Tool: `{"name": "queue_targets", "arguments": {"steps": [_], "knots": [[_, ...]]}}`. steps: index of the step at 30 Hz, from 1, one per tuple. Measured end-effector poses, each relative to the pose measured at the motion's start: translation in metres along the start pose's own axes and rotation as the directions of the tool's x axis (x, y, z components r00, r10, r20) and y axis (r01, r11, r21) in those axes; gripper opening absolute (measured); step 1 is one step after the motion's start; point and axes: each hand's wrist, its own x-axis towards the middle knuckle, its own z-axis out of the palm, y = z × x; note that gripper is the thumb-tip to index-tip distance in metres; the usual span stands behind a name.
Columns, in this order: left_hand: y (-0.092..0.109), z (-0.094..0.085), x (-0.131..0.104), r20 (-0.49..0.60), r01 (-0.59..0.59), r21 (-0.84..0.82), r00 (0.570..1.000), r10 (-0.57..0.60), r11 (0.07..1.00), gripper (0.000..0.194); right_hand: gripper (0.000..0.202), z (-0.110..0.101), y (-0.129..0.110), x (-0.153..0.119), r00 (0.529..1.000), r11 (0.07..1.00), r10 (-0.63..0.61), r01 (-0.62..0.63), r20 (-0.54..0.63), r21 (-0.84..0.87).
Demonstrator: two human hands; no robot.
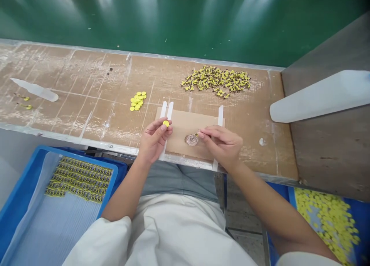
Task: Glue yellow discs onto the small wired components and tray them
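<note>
My left hand (156, 139) pinches a small round yellow disc (165, 123) between thumb and fingers, above the left edge of a taped-down cardboard sheet (185, 121). My right hand (222, 142) is closed in a pinch on a tiny yellow-and-dark piece (198, 134), largely covered by the fingertips. That piece is right at the edge of a small round clear dish (191, 139) on the cardboard; whether it touches the dish I cannot tell. A small group of yellow discs (138, 101) lies to the left of the sheet, beyond my left hand.
A heap of small yellow-and-dark pieces (216, 80) lies at the back. A white flat tool (34, 89) is at far left. A blue tray (111, 169) with rows of pieces stands lower left, loose yellow discs (329, 216) lower right. A wooden panel (329, 143) bounds the right.
</note>
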Motion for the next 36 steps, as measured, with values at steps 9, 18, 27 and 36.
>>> {"name": "queue_targets", "arguments": {"steps": [9, 18, 27, 36], "knots": [[-0.0002, -0.0017, -0.0011, 0.000, 0.000, -0.006, 1.000, 0.000, 1.000, 0.030, 0.015, 0.0013, -0.0016, -0.0001, 0.995, 0.995, -0.097, 0.097, 0.029, -0.015], [0.0003, -0.0026, -0.0011, 0.027, 0.025, -0.036, 0.999, -0.024, 0.999, 0.030, 0.020, 0.0033, -0.0016, -0.0014, 0.988, 0.989, -0.148, 0.149, 0.049, -0.022], [0.0024, -0.0025, -0.0024, 0.059, 0.049, -0.069, 0.997, -0.045, 0.996, 0.028, 0.027, 0.0042, 0.0008, -0.0021, 0.970, 0.971, -0.233, 0.236, 0.068, -0.034], [0.0022, -0.0029, -0.0030, 0.066, 0.060, -0.055, 0.996, -0.056, 0.997, 0.027, 0.033, 0.0050, 0.0028, -0.0016, 0.960, 0.960, -0.275, 0.277, 0.059, -0.027]]}}
